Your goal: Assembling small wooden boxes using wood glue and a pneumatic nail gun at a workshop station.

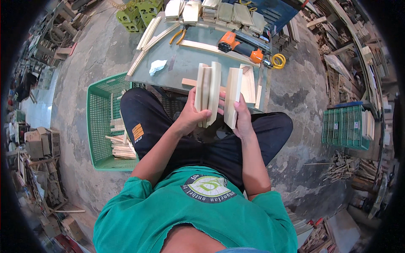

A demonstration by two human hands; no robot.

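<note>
In front of my lap, my left hand (194, 111) is closed around a small bundle of pale wooden slats (207, 95), held upright with the thumb across them. My right hand (241, 118) grips a separate pale wooden board (233, 97), also upright. A narrow gap parts the two, and some fingers show in it. Behind them lies the grey-green worktable (168, 55). Just past the held wood, an orange and black pneumatic nail gun (240, 47) rests on the tabletop, beside a long wooden strip (217, 52).
Pliers with orange handles (178, 36) and a crumpled white cloth or paper (157, 66) lie on the table. Wood pieces are stacked (228, 13) along its far edge. A green plastic basket (96, 145) with wooden slats stands at my left; green crates (344, 126) stand at right.
</note>
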